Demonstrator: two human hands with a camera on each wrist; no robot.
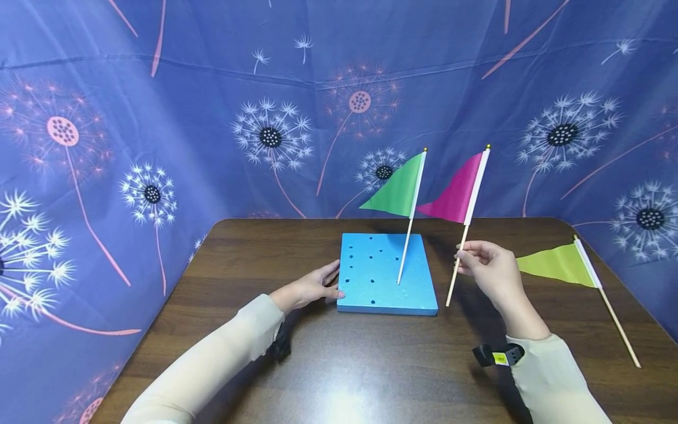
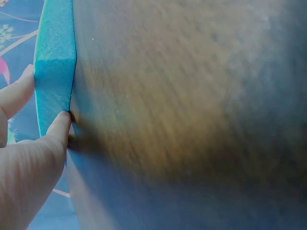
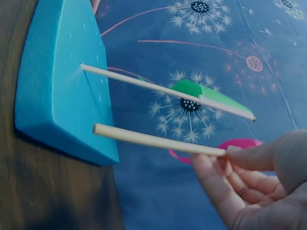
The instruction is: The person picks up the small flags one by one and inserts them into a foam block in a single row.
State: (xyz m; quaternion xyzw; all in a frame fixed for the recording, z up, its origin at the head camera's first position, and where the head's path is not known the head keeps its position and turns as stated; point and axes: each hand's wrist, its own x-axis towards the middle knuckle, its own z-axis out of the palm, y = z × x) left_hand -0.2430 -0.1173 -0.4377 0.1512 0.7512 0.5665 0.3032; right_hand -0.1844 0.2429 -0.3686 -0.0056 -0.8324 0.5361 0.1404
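A blue foam board [image 1: 381, 300] with several holes lies on the table. The green pennant flag [image 1: 404, 188] stands in it on a white stick, leaning slightly. At the board's left side, my left hand [image 1: 312, 287] rests its fingers and thumb against the edge; in the left wrist view the thumb [image 2: 58, 127] touches the board's side. My right hand [image 1: 492, 268] pinches the stick of a magenta pennant flag [image 1: 459, 191] between thumb and fingertips. The stick's lower end [image 3: 103, 129] is free, just right of the board in the head view.
A yellow-green pennant flag [image 1: 564, 265] lies on the brown wooden table [image 1: 254, 247] at the far right, beyond my right hand. Behind the table hangs a blue cloth [image 1: 212, 129] with dandelion prints.
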